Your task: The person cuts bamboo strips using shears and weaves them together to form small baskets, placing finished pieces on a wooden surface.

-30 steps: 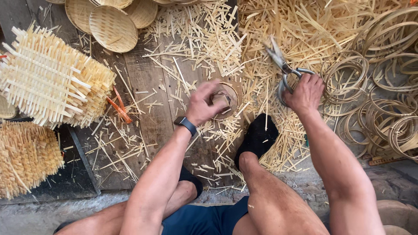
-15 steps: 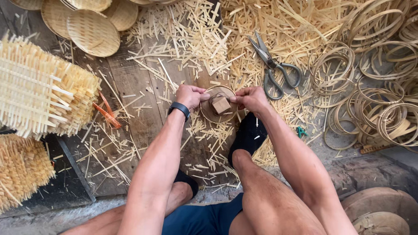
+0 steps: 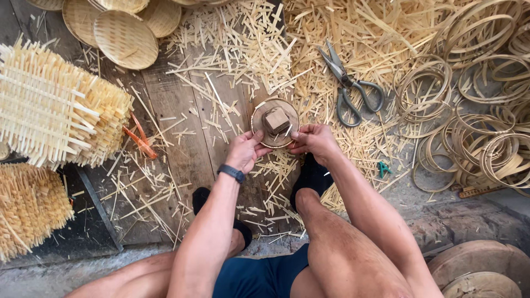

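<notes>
Both hands now on the small woven disc, scissors laid aside.

The right hand (image 3: 313, 140), which a second ago held the scissors (image 3: 349, 88), has let them go; they lie on the bamboo offcuts far right. It joins the left hand (image 3: 244, 152) in pinching the near rim of the round woven disc (image 3: 274, 122), which sits on the wooden floor (image 3: 182, 138) with a small wooden block (image 3: 276, 119) on top. Cutting seems over, shaping in hand. The fingertips under the rim are hidden; the disc's weave is hard to read.
</notes>
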